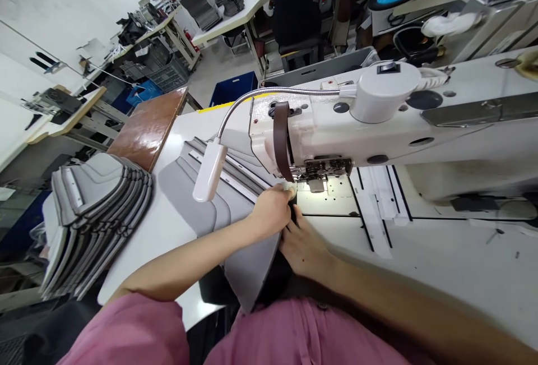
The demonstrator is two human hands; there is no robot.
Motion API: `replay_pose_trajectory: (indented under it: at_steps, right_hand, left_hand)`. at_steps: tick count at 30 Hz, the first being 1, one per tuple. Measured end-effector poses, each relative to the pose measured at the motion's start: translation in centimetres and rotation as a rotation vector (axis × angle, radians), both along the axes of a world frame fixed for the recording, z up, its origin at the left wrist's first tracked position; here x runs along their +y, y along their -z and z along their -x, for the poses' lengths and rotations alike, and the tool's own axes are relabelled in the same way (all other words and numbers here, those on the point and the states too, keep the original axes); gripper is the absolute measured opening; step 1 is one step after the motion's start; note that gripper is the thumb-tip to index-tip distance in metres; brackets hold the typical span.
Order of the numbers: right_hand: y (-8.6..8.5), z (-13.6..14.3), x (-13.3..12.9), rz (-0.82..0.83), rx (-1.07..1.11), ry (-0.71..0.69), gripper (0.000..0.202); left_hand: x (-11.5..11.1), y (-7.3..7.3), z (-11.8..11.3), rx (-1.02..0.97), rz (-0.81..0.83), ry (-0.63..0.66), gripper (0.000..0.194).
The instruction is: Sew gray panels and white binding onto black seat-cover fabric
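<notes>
A white sewing machine [302,135] stands over a lit metal plate [328,199]. Just left of its needle area, my left hand [273,211] is closed on the edge of a grey fabric panel [252,264]. My right hand [305,247] lies close against it, its fingers on the black edge of the same panel near the machine. The panel hangs down toward my lap. More grey panels with white strips [202,185] lie on the table under and beyond my left forearm.
A tall stack of grey panels [101,202] rises at the left. A lamp [210,171] on a bent metal neck hangs over the work. A brown board [147,124], a blue bin [233,89] and a seated person [294,6] are farther back.
</notes>
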State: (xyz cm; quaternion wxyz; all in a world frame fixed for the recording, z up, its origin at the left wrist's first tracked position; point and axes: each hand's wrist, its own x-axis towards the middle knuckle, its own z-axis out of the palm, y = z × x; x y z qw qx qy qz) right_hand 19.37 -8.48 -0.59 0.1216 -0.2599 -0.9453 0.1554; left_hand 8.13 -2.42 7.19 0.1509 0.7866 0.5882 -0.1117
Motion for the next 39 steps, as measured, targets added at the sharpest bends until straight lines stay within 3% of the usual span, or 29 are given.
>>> replay_pose_trajectory:
  at_steps: [4, 8, 10, 13, 16, 19, 24, 30, 34, 39]
  right_hand:
    - [1.2, 0.9, -2.4, -0.127, 0.026, 0.132, 0.040]
    - [0.9, -0.9, -4.7, -0.304, 0.033, 0.201, 0.037]
    - [-0.1, -2.3, -4.3, -0.216, 0.062, 0.231, 0.035]
    - [-1.4, -3.8, -1.9, -0.013, 0.158, 0.276, 0.041]
    - [-1.8, -4.5, 1.1, 0.117, 0.229, 0.222, 0.068]
    - [-1.2, -4.5, 2.9, 0.235, 0.234, 0.148, 0.077]
    - [-0.3, -4.3, 3.3, 0.276, 0.262, 0.210, 0.082]
    - [-0.5, -3.9, 3.9, 0.285, 0.286, 0.288, 0.086]
    - [-0.5, -3.3, 2.5, 0.139, 0.207, 0.332, 0.076]
    - [0.5, -1.2, -3.5, -0.318, 0.056, 0.230, 0.037]
  left_hand:
    - [-0.1, 1.4, -0.5, 0.002, -0.062, -0.045, 0.024]
    - [-2.6, 2.0, 0.0, -0.078, -0.168, -0.083, 0.047]
    - [-4.4, 1.5, 0.5, -0.085, -0.204, -0.102, 0.061]
    - [-6.3, 0.1, 1.3, -0.004, -0.176, -0.148, 0.067]
    - [-6.8, -0.8, 2.1, 0.001, -0.049, -0.113, 0.065]
    - [-6.4, -0.7, 2.6, -0.030, 0.017, -0.029, 0.070]
    - [-5.8, -0.2, 2.5, -0.033, 0.042, 0.027, 0.079]
    - [-5.6, 0.0, 2.2, 0.041, 0.053, 0.080, 0.076]
    - [-4.6, -0.1, 2.4, 0.003, 0.048, 0.079, 0.070]
    - [-2.4, -1.3, 2.5, -0.163, 0.248, 0.059, 0.062]
